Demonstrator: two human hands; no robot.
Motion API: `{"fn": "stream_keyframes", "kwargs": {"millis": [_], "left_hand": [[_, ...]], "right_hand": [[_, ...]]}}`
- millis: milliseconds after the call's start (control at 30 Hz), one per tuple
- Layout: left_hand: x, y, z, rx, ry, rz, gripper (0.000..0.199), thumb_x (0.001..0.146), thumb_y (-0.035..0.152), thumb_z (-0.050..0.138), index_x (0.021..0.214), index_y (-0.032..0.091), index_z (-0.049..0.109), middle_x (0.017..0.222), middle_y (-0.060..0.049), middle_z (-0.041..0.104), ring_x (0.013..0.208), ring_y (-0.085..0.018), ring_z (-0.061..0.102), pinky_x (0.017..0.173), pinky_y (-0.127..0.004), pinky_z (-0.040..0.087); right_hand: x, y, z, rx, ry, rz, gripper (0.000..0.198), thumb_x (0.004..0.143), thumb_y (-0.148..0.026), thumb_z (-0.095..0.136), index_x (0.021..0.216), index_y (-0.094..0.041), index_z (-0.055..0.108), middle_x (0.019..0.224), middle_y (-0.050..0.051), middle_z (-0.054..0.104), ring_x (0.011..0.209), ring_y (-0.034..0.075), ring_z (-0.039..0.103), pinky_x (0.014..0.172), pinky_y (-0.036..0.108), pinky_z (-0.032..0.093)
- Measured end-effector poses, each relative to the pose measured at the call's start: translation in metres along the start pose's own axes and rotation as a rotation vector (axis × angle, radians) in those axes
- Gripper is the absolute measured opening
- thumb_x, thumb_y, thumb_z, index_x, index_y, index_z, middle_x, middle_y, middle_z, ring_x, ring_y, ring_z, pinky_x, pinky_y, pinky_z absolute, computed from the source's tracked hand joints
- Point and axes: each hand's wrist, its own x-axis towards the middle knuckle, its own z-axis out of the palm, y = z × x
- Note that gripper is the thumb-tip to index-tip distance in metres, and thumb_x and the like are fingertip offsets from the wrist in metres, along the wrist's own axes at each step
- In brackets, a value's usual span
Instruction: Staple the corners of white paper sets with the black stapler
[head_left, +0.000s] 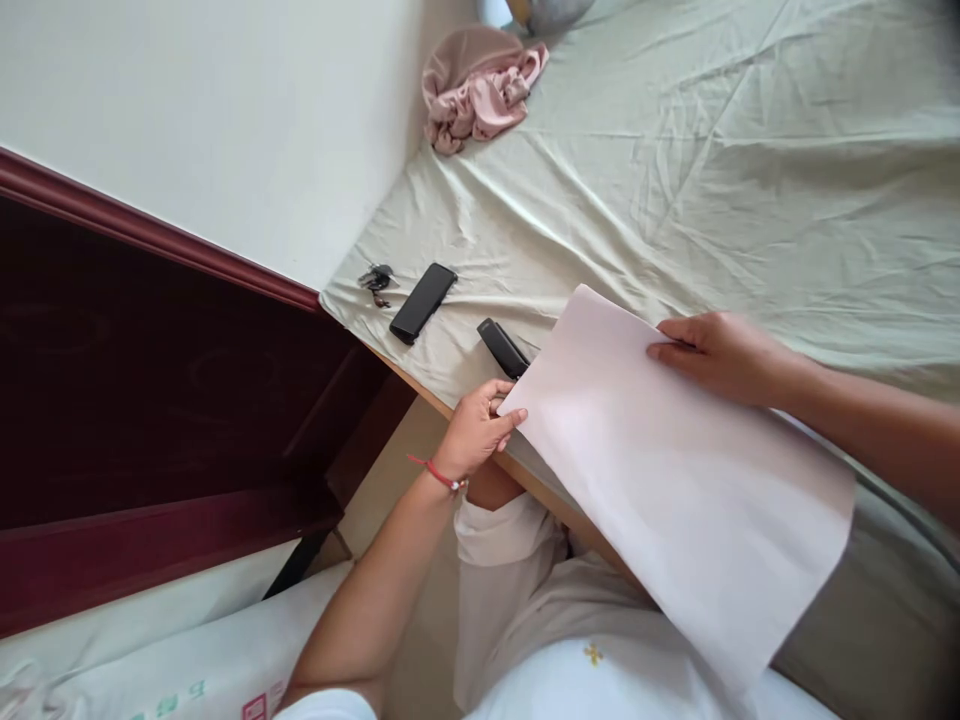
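Observation:
A sheet or thin stack of white paper (675, 470) slants over the table edge toward my lap. My left hand (480, 430), with a red string bracelet on its wrist, pinches the paper's near left corner between thumb and fingers. Along the paper's far edge, my right hand (712, 355) grips it with the thumb on top. A black stapler (502, 348) lies just beyond my left hand, its right end hidden by the paper.
A black phone (424, 303) and a bunch of keys (377, 280) lie left of the stapler on the wrinkled pale green cloth (750, 180). Crumpled pink fabric (484, 95) sits farther back by the white wall (225, 120). Dark red wooden furniture (150, 380) stands at left.

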Motion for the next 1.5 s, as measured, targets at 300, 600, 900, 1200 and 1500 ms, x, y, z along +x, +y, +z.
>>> {"fn": "stream_keyframes", "kwargs": {"millis": [300,600,900,1200,1500], "left_hand": [[-0.008,-0.027,0.032,0.061,0.548,0.107,0.061,0.074,0.032,0.085,0.126,0.021,0.056,0.080,0.006,0.065,0.056,-0.007,0.054,0.059,-0.020,0.045],[0.000,-0.025,0.036,0.203,0.572,0.101,0.035,0.091,0.036,0.073,0.120,0.022,0.057,0.074,0.005,0.067,0.060,-0.012,0.062,0.062,-0.022,0.048],[0.008,-0.027,0.030,0.320,0.603,0.148,0.029,0.094,0.035,0.072,0.117,0.022,0.059,0.077,0.003,0.070,0.059,-0.012,0.061,0.062,-0.023,0.050],[0.008,-0.043,0.031,0.795,0.772,0.696,0.047,0.102,0.035,0.070,0.147,0.021,0.064,0.158,-0.020,0.062,0.149,-0.031,0.060,0.117,-0.047,0.056],[0.007,-0.040,0.023,0.794,0.679,0.759,0.033,0.111,0.035,0.060,0.137,0.022,0.076,0.146,-0.015,0.076,0.139,-0.025,0.072,0.121,-0.045,0.057]], "right_hand": [[0.002,0.010,0.002,0.035,-0.055,0.037,0.035,0.104,-0.040,0.050,0.073,-0.024,0.046,0.065,-0.002,0.053,0.065,0.017,0.050,0.067,0.033,0.038],[0.001,0.008,-0.006,0.094,-0.099,0.085,0.034,0.102,-0.039,0.053,0.071,-0.025,0.049,0.062,-0.002,0.054,0.062,0.017,0.052,0.065,0.035,0.037],[0.004,0.010,-0.006,0.057,-0.075,0.120,0.034,0.098,-0.038,0.056,0.068,-0.024,0.048,0.061,-0.002,0.055,0.061,0.017,0.052,0.064,0.034,0.037],[0.004,0.012,-0.008,0.102,-0.051,0.169,0.032,0.099,-0.036,0.057,0.070,-0.023,0.053,0.063,-0.002,0.057,0.064,0.017,0.054,0.065,0.035,0.038],[0.006,0.020,-0.007,0.241,-0.043,0.220,0.030,0.097,-0.041,0.060,0.074,-0.022,0.066,0.063,0.000,0.067,0.056,0.017,0.057,0.058,0.034,0.043]]}}
